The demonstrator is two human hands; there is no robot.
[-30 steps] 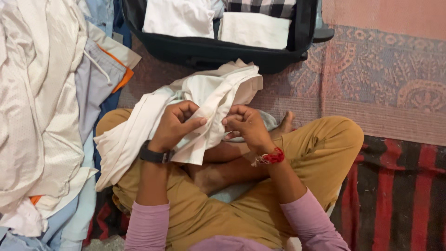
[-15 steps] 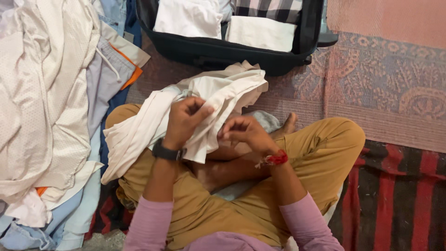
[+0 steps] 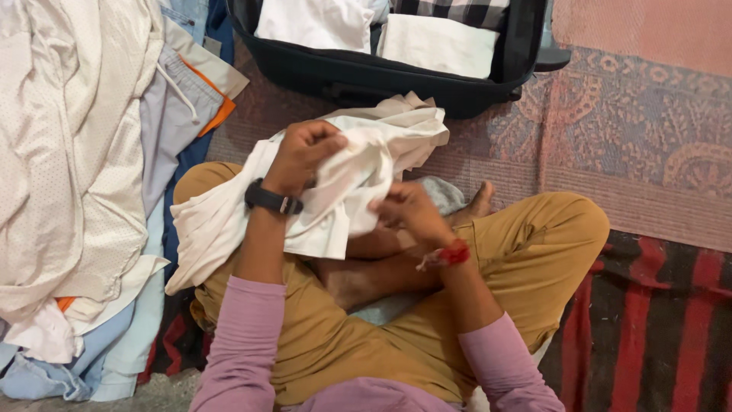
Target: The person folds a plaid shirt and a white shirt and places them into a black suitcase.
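Note:
I sit cross-legged in tan trousers with a crumpled cream garment (image 3: 366, 156) across my lap and left knee. My left hand (image 3: 305, 152), with a black watch on its wrist, is raised and pinches a fold of the garment near its top. Lower and to the right, my right hand (image 3: 408, 210), a red thread around its wrist, grips the garment's lower edge. The cloth stretches between the two hands and trails down to the left over my thigh.
An open black suitcase (image 3: 396, 80) with folded white cloths and a checked cloth lies just beyond the garment. A heap of cream, grey and blue clothes (image 3: 84, 175) fills the left side. Patterned rugs (image 3: 648, 145) cover the floor to the right.
My left hand has risen and moved forward, pulling the garment up with it. My right hand has stayed low near my shin, holding the cloth's lower part.

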